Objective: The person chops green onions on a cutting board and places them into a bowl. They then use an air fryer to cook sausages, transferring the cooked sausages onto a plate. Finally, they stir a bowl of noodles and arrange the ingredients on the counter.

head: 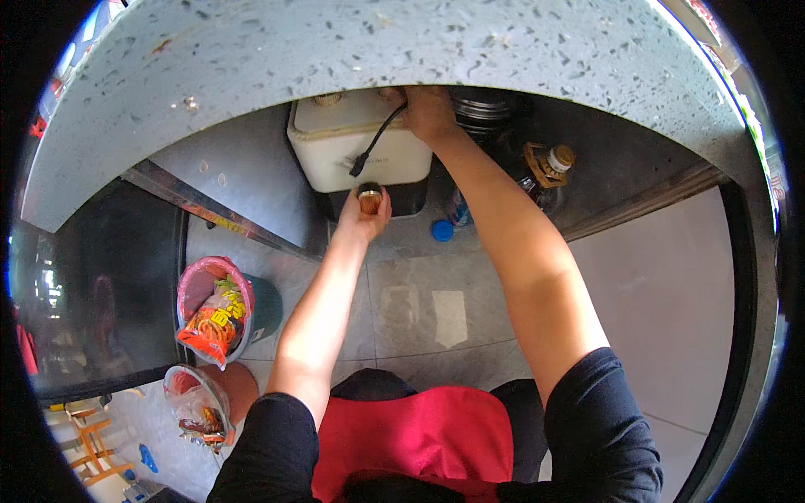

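Below the speckled countertop, a white lidded appliance [361, 154] on a dark base stands inside an open cabinet. My left hand [366, 214] is closed around a small cylinder [370, 196] with a dark top, a metallic ring and a brown body, just in front of the appliance. My right hand [431, 113] reaches to the appliance's top right corner; its fingertips are hidden under the counter edge, so its grip cannot be told. A short black cable [377, 139] with a plug end hangs from near my right hand across the appliance's front.
The speckled countertop [402, 44] overhangs the cabinet. Stacked metal ware [481, 110], a bottle with a brown-and-white cap [560, 158] and a blue-capped bottle [442, 231] stand right of the appliance. Two lined bins [267, 308] [239, 390] with packaging stand on the floor at left.
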A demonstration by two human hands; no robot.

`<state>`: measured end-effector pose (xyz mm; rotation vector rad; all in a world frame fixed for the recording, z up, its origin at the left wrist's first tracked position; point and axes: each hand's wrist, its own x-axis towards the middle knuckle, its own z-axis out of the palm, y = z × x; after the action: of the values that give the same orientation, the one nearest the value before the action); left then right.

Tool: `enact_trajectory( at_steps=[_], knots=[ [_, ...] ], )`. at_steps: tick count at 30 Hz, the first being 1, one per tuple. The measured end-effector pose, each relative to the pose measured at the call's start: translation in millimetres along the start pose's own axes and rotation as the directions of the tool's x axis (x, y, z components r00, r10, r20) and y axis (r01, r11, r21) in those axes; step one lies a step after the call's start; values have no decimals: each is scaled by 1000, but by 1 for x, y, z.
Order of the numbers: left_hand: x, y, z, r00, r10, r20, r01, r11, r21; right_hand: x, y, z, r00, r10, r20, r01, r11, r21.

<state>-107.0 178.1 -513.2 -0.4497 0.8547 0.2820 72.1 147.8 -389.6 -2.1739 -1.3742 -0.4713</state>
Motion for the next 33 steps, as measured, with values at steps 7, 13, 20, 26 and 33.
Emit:
enact_trajectory(
  at_steps=[7, 13, 20, 26, 33],
  knots=[
    [96, 50, -15, 945, 107, 309, -164, 973, 164, -45, 20, -20, 995, -12, 97, -1, 991, 131],
    [80, 3, -8, 918, 231, 324, -275, 956, 98, -100, 34, -20, 990, 3, 139, -6, 1000, 18],
    [-32, 13, -104, 746, 663, 59, -346, 310, 885, -158, -31, -94, 668, -106, 737, -60, 979, 195],
    [-177, -31, -156, 768, 622, 151, -200, 10, 980, -234, -55, -213, 531, -25, 847, -439, 847, 300],
    [-344, -87, -183, 807, 588, 56, 32, -138, 990, -436, -45, -425, 104, 505, 857, -794, 561, -234]
  ],
)
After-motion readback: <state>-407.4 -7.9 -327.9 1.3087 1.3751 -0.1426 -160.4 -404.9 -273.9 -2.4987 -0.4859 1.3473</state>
